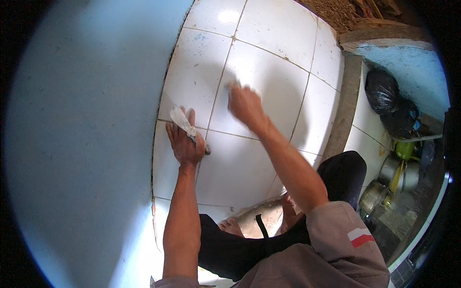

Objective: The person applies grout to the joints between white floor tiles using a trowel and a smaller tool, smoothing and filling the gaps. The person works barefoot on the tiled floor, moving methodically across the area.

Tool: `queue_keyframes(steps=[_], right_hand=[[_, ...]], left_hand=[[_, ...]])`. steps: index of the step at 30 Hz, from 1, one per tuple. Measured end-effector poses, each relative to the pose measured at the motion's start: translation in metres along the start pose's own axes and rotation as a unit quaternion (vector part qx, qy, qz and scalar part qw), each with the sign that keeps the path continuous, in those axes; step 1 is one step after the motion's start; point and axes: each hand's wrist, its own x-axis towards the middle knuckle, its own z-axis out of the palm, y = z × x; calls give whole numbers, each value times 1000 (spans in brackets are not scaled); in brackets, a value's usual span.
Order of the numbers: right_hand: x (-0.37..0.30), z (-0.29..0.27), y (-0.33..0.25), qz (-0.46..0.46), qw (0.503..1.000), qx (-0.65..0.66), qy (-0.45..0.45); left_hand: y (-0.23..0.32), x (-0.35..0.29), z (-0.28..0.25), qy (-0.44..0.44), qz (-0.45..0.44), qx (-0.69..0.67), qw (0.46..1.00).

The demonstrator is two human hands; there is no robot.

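My left hand (186, 146) rests on white floor tiles (240, 163), beside the blue wall, with its fingers stretched forward. Between its thumb and fingers it holds a putty knife (178, 116). The blade looks coated in whitish material and points forward over the fingers; a dark handle end pokes out by the thumb. Farther forward and to the right, my right hand (246, 104) is closed and pressed close to the tiles near a joint line. Something small and greyish shows at its fingertips, too blurred to name.
A blue wall (96, 120) rises along the left. Wooden edging (346, 103) borders the tiles on the right. Beyond it are black plastic bags (382, 91), metal pots (374, 197) and a green container (405, 150). My bare feet (232, 226) are near the tiles' front edge.
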Motion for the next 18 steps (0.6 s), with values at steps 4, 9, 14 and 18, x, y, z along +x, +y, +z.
queue_keyframes(steps=[4, 9, 14, 18], right_hand=[[114, -57, 24, 73, 994, -9, -77], [45, -10, 15, -20, 1000, -15, -3], [133, -57, 16, 103, 990, -34, -93], [73, -21, 1, 52, 998, 4, -35]], left_hand=[[7, 3, 10, -6, 6, 4, 1000], [2, -3, -3, -19, -32, 10, 999], [11, 1, 1, -14, -5, -15, 1000], [0, -5, -4, -27, -41, 4, 999]])
